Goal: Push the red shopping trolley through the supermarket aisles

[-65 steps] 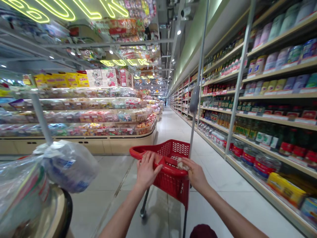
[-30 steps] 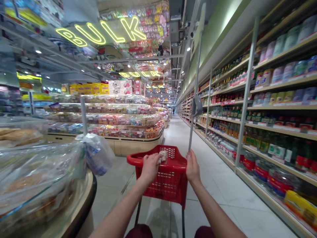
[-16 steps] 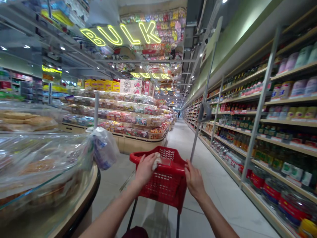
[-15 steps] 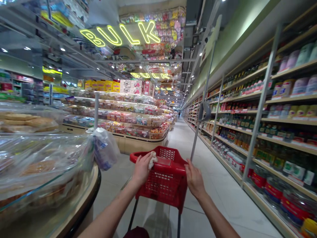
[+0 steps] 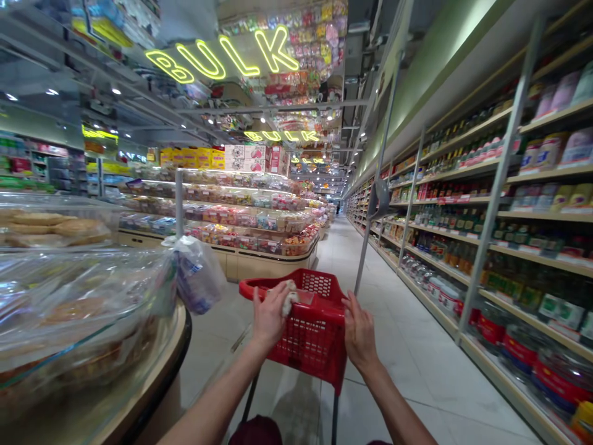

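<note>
A red plastic shopping cart (image 5: pixel 301 349) stands in front of me in the aisle. On its near rim lies my left hand (image 5: pixel 269 318), closed on a crumpled white cloth or tissue (image 5: pixel 290 299) that sticks out past the fingers. My right hand (image 5: pixel 360 330) is at the cart's right near corner, its fingers curved against the edge and its thumb hidden. Just beyond that hand rises a thin grey pole (image 5: pixel 365 247), slanting upward, with a grey fitting partway up.
Curving in at the left is a counter (image 5: pixel 178 334) of plastic-covered breads, with a roll of plastic bags (image 5: pixel 197 275) hanging at its end. Farther on stands a tiered candy display (image 5: pixel 259 216). Tall shelves (image 5: pixel 463 235) of bottles and jars line the right, beside the tiled floor (image 5: pixel 393 327).
The cart, pole and right hand have shifted slightly left in view. Shelves on the right have slid a little outward. Both hands keep their places at the cart.
</note>
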Tool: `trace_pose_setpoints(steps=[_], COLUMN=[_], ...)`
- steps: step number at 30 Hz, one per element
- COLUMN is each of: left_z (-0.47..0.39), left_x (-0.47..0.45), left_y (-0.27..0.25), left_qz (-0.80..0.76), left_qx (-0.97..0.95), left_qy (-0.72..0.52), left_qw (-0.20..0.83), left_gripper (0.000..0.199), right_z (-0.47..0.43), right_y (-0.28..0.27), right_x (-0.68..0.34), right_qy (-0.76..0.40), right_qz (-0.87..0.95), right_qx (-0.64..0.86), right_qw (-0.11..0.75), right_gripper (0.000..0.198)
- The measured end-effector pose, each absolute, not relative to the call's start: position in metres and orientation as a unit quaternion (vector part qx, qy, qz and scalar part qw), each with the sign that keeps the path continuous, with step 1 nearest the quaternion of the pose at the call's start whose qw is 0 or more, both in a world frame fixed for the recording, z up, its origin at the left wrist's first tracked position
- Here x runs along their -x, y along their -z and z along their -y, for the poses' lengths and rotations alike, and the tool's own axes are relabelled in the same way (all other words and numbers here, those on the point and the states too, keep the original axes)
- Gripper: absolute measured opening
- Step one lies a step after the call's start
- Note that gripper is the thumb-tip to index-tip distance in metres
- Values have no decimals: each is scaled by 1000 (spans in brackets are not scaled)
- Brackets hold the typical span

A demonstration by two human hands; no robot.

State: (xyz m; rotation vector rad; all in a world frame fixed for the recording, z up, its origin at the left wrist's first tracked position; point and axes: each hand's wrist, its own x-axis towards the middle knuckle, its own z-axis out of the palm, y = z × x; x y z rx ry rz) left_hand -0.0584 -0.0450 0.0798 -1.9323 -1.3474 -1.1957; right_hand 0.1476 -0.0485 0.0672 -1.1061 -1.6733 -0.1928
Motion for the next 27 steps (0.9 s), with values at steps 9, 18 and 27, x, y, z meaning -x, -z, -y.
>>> trace_pose_setpoints(steps=[9,18,27], left_z=[46,53,54], left_x=[64,24,-5], left_y=[-85,-86,-96], left_qz=[504,392,396], left_qx=[719,814,825], left_qy=[431,383,372], left_qw=[209,194,153], left_gripper=[40,40,36], right_z=[55,52,51], right_y=[-61,-52,-52], right_x=[-154,-165,-172], right_qy=[136,141,126], right_qz=[716,698,677], right_qx=[456,454,458], right_qw=[511,536,562], right_gripper=[42,42,41])
